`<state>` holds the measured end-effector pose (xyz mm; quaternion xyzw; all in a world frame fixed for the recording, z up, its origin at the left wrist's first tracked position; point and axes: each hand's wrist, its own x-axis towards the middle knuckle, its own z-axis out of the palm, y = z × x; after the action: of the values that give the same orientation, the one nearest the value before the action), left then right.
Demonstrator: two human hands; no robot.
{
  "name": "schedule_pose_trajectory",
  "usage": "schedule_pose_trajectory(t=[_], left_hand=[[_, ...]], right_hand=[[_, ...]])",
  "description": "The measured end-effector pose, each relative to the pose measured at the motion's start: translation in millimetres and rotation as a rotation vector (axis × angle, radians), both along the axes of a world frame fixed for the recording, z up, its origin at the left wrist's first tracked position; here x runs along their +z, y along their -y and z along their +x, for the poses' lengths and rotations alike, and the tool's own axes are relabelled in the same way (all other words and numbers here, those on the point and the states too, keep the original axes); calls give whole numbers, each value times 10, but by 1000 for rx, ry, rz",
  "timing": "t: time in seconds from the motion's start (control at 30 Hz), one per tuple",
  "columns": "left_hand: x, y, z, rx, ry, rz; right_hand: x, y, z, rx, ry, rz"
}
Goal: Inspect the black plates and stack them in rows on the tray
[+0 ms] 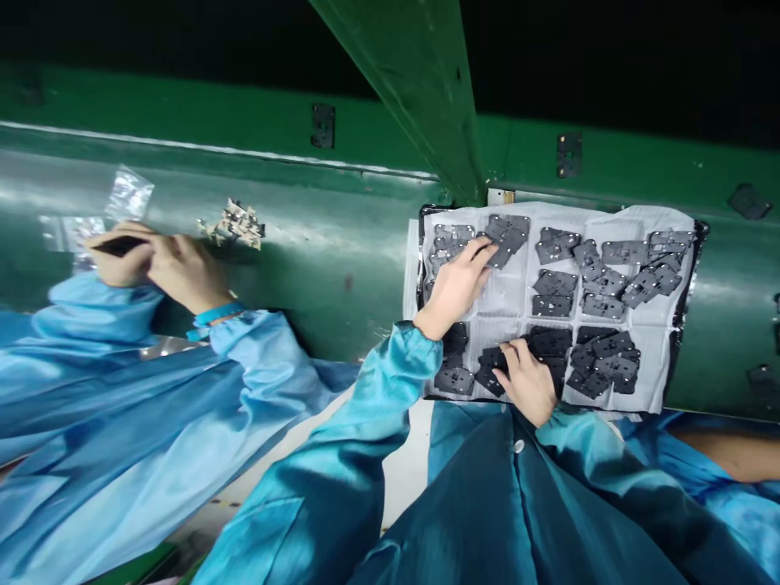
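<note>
A tray [683, 325] lined with a white sheet lies on the green bench and holds several piles of flat dark plates [600, 284]. My left hand [456, 286] reaches over the tray's far left corner, fingers stretched out and resting on a dark plate [509, 236] there. My right hand [531, 380] sits at the tray's near edge with fingers curled over dark plates [487, 366]. Both arms wear teal sleeves.
At the left a co-worker's hands [176, 264] in light blue sleeves hold a dark piece [115, 244]. Nearby lie clear plastic bags [129, 192] and a pile of small pale metal parts [236, 223]. A green beam [420, 89] slants overhead. Single dark plates [569, 154] stick to the back ledge.
</note>
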<state>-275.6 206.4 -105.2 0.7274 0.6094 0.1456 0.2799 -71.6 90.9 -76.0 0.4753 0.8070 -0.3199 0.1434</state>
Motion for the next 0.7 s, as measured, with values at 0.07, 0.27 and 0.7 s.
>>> schedule_pose_trajectory(t=[0.07, 0.27, 0.7], left_hand=[[-23, -66, 11, 19, -37, 17], [-107, -147, 87, -56, -88, 89], [-111, -54, -7, -65, 165, 148]], right_hand=[[20, -9, -44, -9, 28, -8], [53, -52, -49, 5, -26, -67], [145, -76, -240, 114, 191, -36]])
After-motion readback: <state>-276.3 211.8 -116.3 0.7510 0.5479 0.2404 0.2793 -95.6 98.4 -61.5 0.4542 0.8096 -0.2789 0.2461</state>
